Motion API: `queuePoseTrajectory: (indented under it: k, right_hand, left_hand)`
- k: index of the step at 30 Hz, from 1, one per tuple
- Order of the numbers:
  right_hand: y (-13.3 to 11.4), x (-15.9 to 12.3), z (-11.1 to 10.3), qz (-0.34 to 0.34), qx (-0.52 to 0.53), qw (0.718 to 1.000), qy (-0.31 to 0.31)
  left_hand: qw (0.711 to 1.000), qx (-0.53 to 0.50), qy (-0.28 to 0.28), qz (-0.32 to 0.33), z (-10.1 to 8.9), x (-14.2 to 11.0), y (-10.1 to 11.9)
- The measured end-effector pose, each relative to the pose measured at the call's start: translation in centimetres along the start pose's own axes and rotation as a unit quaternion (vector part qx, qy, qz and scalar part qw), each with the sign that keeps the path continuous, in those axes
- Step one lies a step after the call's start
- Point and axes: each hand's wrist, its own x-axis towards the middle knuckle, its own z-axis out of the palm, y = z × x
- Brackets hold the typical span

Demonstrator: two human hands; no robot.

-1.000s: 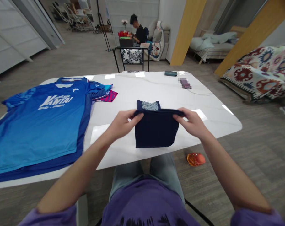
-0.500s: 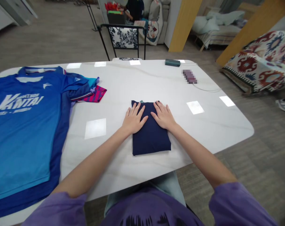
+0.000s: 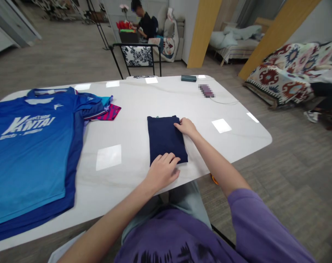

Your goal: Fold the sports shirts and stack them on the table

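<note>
White counter (image 3: 138, 95) here: blue jerseys (image 3: 31, 157) at 9 o'clock, folded navy cloth (image 3: 166, 137) mid-dial, dark case (image 3: 188, 78) 1ish, pixelated purplish thing (image 3: 206, 91) 2ish.

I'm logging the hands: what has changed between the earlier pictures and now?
The raised edge of the navy cloth came down; both hands released it and lay flat on the far part. Since then, the left hand has drawn back to the cloth's near edge, and the right hand moved to its far right corner. The blue jersey and chair stayed put.
</note>
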Motion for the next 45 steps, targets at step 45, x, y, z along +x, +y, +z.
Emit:
queuePoseTrajectory:
  k: [45]
  right_hand:
    - [34.6, 4.7, -13.7, 0.057, -0.136, 0.981, 0.126]
  left_hand:
    - [0.975, -0.195, 0.054, -0.087, -5.6, -1.7, -0.2]
